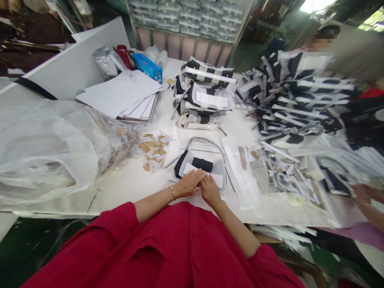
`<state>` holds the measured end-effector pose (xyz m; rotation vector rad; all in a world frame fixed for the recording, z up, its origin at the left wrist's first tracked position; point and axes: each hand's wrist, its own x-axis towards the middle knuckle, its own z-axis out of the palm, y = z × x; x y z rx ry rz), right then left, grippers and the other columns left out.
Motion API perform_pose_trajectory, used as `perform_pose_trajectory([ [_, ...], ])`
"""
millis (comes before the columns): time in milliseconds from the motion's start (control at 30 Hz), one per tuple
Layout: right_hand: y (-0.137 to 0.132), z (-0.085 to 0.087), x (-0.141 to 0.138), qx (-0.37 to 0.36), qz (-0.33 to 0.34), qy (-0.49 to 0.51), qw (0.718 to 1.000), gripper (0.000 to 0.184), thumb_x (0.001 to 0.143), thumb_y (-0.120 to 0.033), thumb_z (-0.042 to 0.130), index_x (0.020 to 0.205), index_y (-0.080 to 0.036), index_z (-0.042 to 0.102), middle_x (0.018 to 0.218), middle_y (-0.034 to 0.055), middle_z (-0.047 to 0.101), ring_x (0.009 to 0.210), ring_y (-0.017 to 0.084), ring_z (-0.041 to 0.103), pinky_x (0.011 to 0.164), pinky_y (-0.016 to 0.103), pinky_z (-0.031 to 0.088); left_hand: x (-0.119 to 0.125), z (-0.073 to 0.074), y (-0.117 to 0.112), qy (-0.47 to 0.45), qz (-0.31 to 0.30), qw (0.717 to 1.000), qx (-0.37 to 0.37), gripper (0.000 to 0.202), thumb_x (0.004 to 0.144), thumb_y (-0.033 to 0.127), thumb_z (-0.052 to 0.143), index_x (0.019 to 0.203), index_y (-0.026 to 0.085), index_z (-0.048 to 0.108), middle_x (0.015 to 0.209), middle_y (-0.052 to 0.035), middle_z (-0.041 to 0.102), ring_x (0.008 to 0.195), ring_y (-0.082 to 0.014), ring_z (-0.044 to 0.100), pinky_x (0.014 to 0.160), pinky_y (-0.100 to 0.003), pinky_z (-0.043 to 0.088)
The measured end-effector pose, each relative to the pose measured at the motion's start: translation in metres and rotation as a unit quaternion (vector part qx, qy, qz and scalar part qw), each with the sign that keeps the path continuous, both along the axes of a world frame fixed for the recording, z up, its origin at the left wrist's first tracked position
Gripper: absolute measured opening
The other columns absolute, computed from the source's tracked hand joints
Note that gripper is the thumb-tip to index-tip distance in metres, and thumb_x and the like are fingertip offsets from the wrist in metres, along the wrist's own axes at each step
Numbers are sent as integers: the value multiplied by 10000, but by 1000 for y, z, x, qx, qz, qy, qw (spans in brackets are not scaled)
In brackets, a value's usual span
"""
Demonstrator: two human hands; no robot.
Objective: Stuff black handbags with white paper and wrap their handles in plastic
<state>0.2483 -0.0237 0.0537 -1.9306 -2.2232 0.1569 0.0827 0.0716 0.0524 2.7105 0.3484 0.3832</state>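
Observation:
In front of me on the white table lies a small black and whitish handbag [180, 163] with its strap looped away from me. A white strip [216, 179] lies across its front, below a dark band [202, 164]. My left hand [188, 183] rests on the strip's near edge, fingers stretched out together. Beside it, my right hand [211, 190] lies with fingers extended, its tips meeting those of the left. Both hands press flat on the bag; neither is wrapped round anything.
Brown tags [154, 150] lie left of the bag, near a large clear plastic bag [60, 144]. Beyond are white sheets [120, 92], a blue box [147, 68] and wrapped handbags [207, 98]. Rightward, bags are piled [312, 104], and a co-worker's hands [364, 194] touch another.

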Motion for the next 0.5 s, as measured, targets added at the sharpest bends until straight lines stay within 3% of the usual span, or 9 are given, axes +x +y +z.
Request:
perform_pose_trajectory([
  [67,0,1,0,-4,3,11,1000,459,931,-183,460,1388,-147,480,1453,138,501,1398,255,389,1165,490,285,1,-15,4,33,-9,999,-1,682,944,290,469,1515,84,160,1547,-196,332,1464,-253,259,1179,-458,246],
  [200,-12,3,15,19,-16,7,1000,441,937,-247,505,1365,-141,508,1413,145,543,1381,268,414,1181,512,249,-2,-41,6,58,-1,998,16,614,933,113,354,1520,105,174,1569,-172,298,1481,-214,217,1190,-450,219],
  [267,-23,0,23,37,-32,-2,999,431,949,-247,488,1371,-158,505,1408,132,551,1388,269,403,1188,537,216,-4,-43,5,60,-14,998,34,626,918,89,368,1520,132,199,1579,-151,284,1489,-210,188,1193,-454,205],
  [367,-36,-10,30,36,-24,2,999,471,943,-234,493,1409,-168,461,1437,125,524,1406,256,379,1182,532,230,-6,-38,2,73,-41,994,67,659,918,217,509,1512,139,233,1585,-150,271,1496,-253,156,1197,-485,175],
  [500,-38,-23,34,17,-19,13,1000,528,924,-263,521,1434,-165,427,1472,129,482,1422,254,354,1179,522,243,-1,-30,1,91,-33,990,99,586,926,239,544,1468,157,336,1551,-131,355,1460,-267,266,1173,-465,227],
])
